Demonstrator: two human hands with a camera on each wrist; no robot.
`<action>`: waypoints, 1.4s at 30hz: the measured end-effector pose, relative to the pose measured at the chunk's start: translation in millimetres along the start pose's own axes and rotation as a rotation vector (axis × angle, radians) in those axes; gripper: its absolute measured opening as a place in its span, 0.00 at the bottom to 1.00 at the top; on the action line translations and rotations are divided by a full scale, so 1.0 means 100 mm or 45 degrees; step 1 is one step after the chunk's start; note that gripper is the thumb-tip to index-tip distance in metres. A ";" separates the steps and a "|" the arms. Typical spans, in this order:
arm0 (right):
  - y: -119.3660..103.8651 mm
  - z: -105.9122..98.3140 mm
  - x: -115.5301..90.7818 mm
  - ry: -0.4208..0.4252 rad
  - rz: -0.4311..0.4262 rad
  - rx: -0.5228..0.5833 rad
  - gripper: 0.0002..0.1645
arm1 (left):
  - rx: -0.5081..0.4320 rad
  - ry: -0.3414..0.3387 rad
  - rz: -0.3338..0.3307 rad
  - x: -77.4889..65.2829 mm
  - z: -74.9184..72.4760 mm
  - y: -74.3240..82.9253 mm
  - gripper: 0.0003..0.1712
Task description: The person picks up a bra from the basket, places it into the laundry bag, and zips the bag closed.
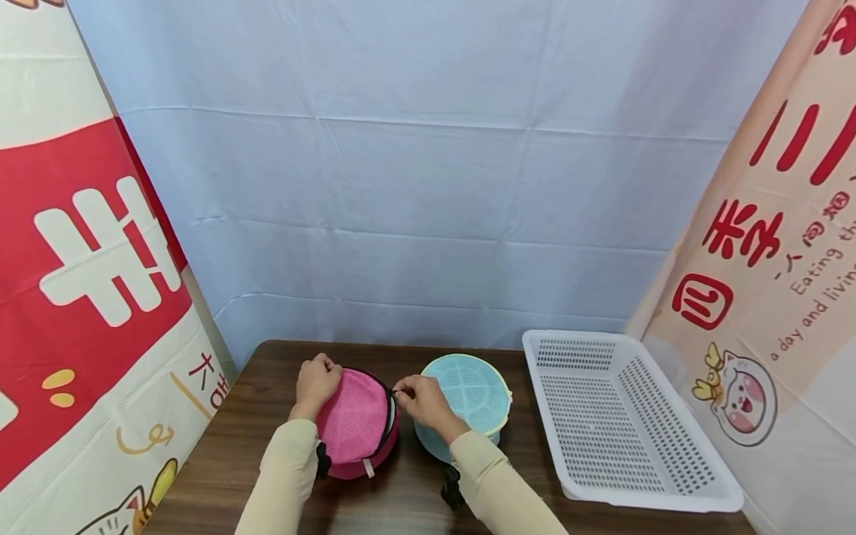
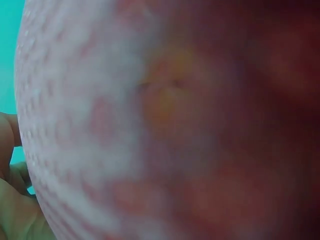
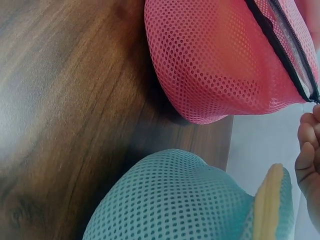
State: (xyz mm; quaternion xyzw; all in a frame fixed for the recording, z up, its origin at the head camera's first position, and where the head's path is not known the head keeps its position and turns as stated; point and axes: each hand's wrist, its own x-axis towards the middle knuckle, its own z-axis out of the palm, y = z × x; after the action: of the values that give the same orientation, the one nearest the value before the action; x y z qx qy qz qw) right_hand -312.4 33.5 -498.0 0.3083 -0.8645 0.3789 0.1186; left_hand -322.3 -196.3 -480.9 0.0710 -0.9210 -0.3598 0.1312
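A round pink mesh laundry bag (image 1: 354,416) with a black zipper round its rim stands on the table. My left hand (image 1: 317,385) grips its upper left edge. With thumb and fingertips, my right hand (image 1: 426,401) pinches the zipper pull at the bag's right side, and the zipper (image 3: 286,47) gapes beside that point. Just right of it is a round light-blue mesh laundry bag (image 1: 468,390) with a pale yellow zipper rim, below my right forearm. Pink mesh (image 2: 90,120) fills most of the left wrist view, blurred, leaving part of the left hand (image 2: 17,200) at the edge.
A white perforated plastic basket (image 1: 611,416) stands at the right of the dark wooden table (image 1: 221,461). Behind the table hangs a pale blue cloth (image 1: 428,186), with printed cloths (image 1: 87,245) at the sides.
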 end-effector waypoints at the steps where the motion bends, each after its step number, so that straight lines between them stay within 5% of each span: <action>1: 0.00 0.00 0.00 0.002 -0.013 -0.002 0.04 | 0.001 -0.006 -0.009 0.00 -0.01 0.00 0.08; 11: -0.05 -0.01 0.00 0.028 -0.029 0.012 0.04 | 0.030 -0.021 -0.026 -0.04 -0.08 0.05 0.08; 23: -0.04 0.02 0.01 0.042 0.015 0.108 0.04 | 0.134 0.018 0.080 -0.07 -0.11 0.16 0.10; 33: -0.01 -0.03 0.07 0.037 -0.010 0.098 0.05 | 0.204 -0.123 0.313 -0.06 -0.08 0.23 0.13; 42: -0.01 0.02 0.15 0.029 -0.046 0.049 0.04 | 0.263 -0.193 0.433 -0.04 -0.03 0.33 0.11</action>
State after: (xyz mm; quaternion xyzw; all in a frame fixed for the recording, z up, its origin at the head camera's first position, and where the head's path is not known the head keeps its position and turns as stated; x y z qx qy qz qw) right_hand -323.7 25.3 -492.1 0.3217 -0.8500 0.3966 0.1293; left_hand -318.9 -173.1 -457.0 -0.0995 -0.9590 -0.2404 0.1125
